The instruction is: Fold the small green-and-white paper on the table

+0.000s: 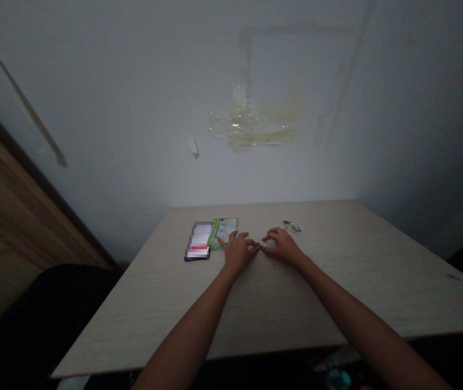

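Note:
My left hand [237, 252] and my right hand [283, 247] meet over the table, fingertips almost touching. Between them is a small pale piece with a dark bluish spot [261, 247], too small to make out its kind. Thumb and forefinger of each hand are pinched at it. The other left fingers spread out beside a flat green-and-white printed packet [225, 227]. Just beyond my right hand lies a small crumpled wrapper [292, 226], pale with dark markings.
A phone [197, 258] with a blurred-out screen lies left of the green packet, touching or partly under it. The light wooden table [166, 309] runs up to a wall [134, 108] with clear tape [251, 127]. A dark rounded shape [64, 292] stands at the left.

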